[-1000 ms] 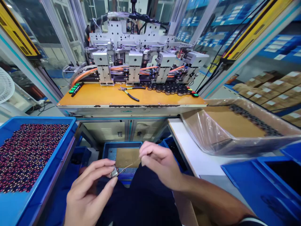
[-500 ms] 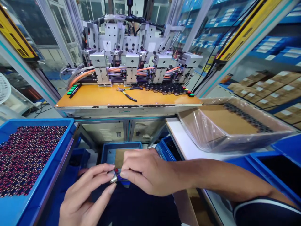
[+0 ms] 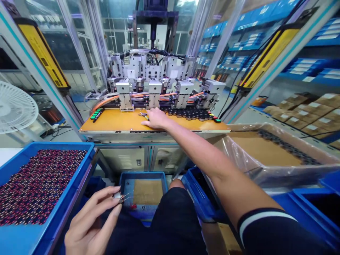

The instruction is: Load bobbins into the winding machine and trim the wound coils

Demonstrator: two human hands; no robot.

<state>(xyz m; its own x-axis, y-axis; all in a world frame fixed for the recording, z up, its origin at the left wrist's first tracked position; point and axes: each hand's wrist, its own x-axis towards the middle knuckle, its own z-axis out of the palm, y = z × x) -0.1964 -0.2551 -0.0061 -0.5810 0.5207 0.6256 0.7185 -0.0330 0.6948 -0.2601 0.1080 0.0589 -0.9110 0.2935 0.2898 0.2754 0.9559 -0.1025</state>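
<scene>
My left hand [image 3: 92, 221] pinches a small silver metal part [image 3: 117, 196] between thumb and fingertips. Thin wire leads [image 3: 125, 197] stick out from the part to the right. Far forward, my right hand [image 3: 157, 118] lies over a pair of pliers [image 3: 144, 115] on the orange worktop [image 3: 114, 122]. Its thumb stands apart from the fingers, and the pliers' handles are mostly hidden under the hand. Just right of that hand, several round black parts [image 3: 190, 114] sit close together on the worktop.
Behind the worktop stands a machine with metal clamps [image 3: 154, 94]. A blue bin [image 3: 90, 150] of small red-and-copper parts is at left, a plastic-lined carton [image 3: 255, 148] at right. Another blue tray [image 3: 164, 177] with cardboard lies below. A white fan [image 3: 16, 106] stands left.
My right hand has left the small metal part and reached forward to the pliers. My left hand still holds the part, its wire leads now in plain sight. The view has tilted upward.
</scene>
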